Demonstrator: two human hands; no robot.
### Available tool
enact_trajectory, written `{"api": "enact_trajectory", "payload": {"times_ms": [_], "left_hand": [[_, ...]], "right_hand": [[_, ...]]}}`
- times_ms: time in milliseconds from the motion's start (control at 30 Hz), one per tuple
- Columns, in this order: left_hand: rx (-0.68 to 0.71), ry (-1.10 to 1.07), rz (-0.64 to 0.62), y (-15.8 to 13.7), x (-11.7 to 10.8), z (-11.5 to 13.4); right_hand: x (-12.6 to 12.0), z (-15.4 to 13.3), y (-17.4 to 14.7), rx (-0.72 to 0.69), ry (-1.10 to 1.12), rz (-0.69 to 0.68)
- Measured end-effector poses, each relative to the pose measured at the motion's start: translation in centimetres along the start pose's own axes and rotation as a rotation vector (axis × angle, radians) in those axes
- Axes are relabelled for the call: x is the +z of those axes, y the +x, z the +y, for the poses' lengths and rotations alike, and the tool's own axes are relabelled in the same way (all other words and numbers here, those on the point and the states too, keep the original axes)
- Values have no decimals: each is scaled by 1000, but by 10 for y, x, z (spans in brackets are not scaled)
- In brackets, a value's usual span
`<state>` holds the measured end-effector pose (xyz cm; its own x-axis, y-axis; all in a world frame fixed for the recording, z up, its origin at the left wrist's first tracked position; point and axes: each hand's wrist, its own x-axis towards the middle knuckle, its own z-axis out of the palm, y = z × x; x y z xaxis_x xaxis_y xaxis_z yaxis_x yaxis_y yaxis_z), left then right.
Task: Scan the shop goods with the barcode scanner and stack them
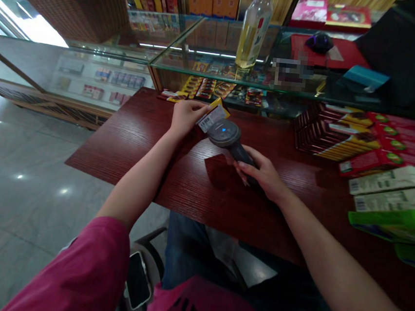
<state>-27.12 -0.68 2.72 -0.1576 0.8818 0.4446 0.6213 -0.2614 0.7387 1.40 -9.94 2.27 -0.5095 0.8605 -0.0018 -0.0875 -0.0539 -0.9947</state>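
Note:
My right hand (261,169) is wrapped round the handle of a grey barcode scanner (225,132), which has a small blue light on top. Pinched in my left hand (186,118) is a small yellow-and-dark snack packet (216,113), its printed barcode side turned up. The scanner's head is right beside the packet and covers part of it; whether they touch I cannot tell. Both hands are above the dark red wooden table (186,183). Just beyond my left hand, another yellow-and-brown packet (172,96) lies at the table's back edge.
Stacked chocolate bars (336,133), red boxes (363,160), pale cartons (391,185) and green packs (395,225) line the right side. Behind the table, a glass display case (211,36) carries a bottle (254,33) and a mouse (319,41). A phone (138,281) is beside my legs.

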Motion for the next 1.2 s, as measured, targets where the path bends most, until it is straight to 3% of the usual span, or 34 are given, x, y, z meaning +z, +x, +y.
{"api": "enact_trajectory", "payload": {"times_ms": [267,433,633,767,900,1033,1200], "left_hand": [[-47,-59,9,-4,7,-1],[25,-18,26,-4,6,0],[123,-27,142,-12,17,14],[262,-20,43,-19,56,52],[501,31,-30,-27,115,118],[705,169,-188,-30,172,177],[750,276,-318,-33,220,203]], "right_hand": [[-1,2,0,24,40,6],[-1,3,-1,-9,68,51],[-15,0,-23,-161,81,325],[-42,-14,-63,-219,9,542],[-63,-44,-106,-304,13,678],[-74,-74,-136,-359,48,767],[-86,-88,-165,-339,139,852]]}}
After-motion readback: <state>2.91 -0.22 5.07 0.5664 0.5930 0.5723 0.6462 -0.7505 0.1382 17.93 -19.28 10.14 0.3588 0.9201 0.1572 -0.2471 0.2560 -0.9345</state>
